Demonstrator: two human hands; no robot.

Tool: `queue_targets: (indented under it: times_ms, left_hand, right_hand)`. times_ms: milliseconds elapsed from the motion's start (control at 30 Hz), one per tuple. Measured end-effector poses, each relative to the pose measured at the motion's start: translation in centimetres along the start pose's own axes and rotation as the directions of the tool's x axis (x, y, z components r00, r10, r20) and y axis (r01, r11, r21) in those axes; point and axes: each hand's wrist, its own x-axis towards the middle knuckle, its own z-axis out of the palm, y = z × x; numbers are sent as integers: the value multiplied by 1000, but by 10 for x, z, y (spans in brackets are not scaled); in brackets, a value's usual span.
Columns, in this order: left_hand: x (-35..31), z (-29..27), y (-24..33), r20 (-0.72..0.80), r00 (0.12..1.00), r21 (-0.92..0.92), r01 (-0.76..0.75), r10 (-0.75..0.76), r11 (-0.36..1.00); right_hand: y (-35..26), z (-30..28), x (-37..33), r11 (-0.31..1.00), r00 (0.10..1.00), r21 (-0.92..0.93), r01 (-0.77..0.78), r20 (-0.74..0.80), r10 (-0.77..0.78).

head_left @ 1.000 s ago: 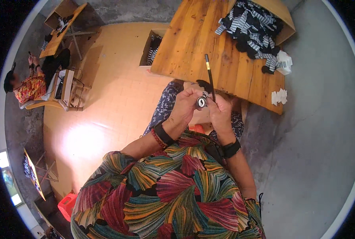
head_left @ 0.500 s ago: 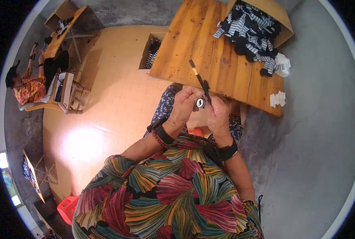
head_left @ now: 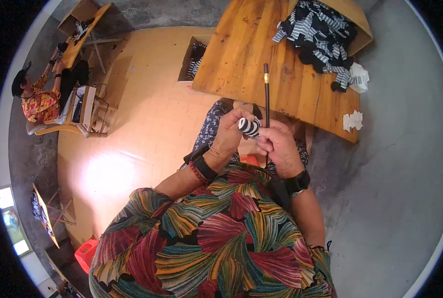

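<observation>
My left hand (head_left: 227, 131) is closed on a small black-and-white striped knit piece (head_left: 249, 127), rolled into a short tube between thumb and fingers. Whether it is a sock or a glove, I cannot tell. My right hand (head_left: 280, 142) touches the other side of the tube with its fingertips. Held in that same hand is a thin black rod (head_left: 266, 94) with a gold band near its tip. The rod stands almost straight up, pointing away from me toward the table. Both hands are over my lap, just short of the table edge.
Ahead is a wooden table (head_left: 241, 59) with a tipped cardboard box (head_left: 363, 30) spilling a pile of striped knit pieces (head_left: 321, 42). White scraps (head_left: 353, 120) lie near its right corner. Another box (head_left: 185, 69) stands left of the table. A co-worker (head_left: 40, 104) sits far left.
The rod has swung from slanting left to nearly upright. The striped tube has turned, showing its side instead of its open end, and my right hand has shifted slightly right.
</observation>
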Motion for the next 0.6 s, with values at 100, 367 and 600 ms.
queue_targets:
  times_ms: [100, 367, 600]
  left_hand:
    - [6, 1, 4, -3, 995, -97, 95, -95, 991]
    - [10, 10, -4, -134, 988, -169, 59, -82, 984]
    - [2, 13, -16, -164, 968, -205, 154, -189, 967]
  right_hand:
    - [2, -6, 1, 959, 992, -278, 47, -100, -77]
    - [10, 1, 19, 622, 836, -742, 252, -157, -527]
    - [12, -7, 29, 971, 926, -94, 220, -294, -238]
